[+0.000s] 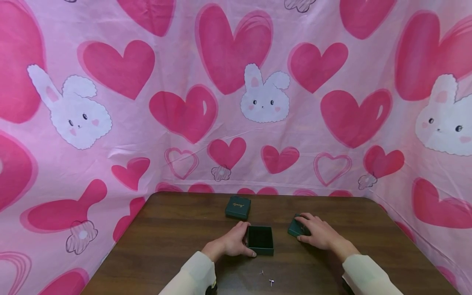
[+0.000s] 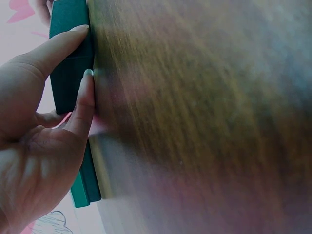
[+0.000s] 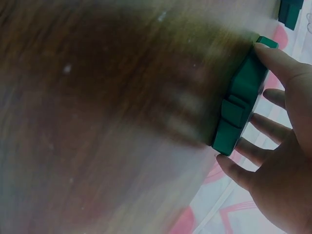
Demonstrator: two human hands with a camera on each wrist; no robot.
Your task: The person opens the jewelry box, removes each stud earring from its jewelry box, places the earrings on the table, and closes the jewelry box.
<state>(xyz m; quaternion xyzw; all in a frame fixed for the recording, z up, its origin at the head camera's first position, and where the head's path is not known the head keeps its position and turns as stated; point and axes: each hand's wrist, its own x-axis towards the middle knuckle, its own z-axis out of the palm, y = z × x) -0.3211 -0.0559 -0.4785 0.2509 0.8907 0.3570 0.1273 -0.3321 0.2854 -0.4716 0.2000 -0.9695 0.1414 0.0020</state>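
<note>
A dark green box [image 1: 260,250], open at the top with a black inside, sits on the wooden table. My left hand [image 1: 234,239] grips its left side, thumb at the near corner and fingers at the far one; the left wrist view shows the thumb and fingertips against its green wall [image 2: 73,58]. To the right, my right hand [image 1: 320,232] holds a smaller green box-like piece [image 1: 293,228] at the table. In the right wrist view this green piece [image 3: 247,75] has a raised tab on its side and lies between thumb and fingertips. The hand partly hides its top.
A green lidded box [image 1: 237,207] with gold lettering stands behind the open box. Two small silvery pieces, one a pin-like piece [image 1: 271,282], lie near the table's front; they are too small to identify. A pink heart-patterned cloth [image 1: 236,131] hangs around the table [image 1: 177,229].
</note>
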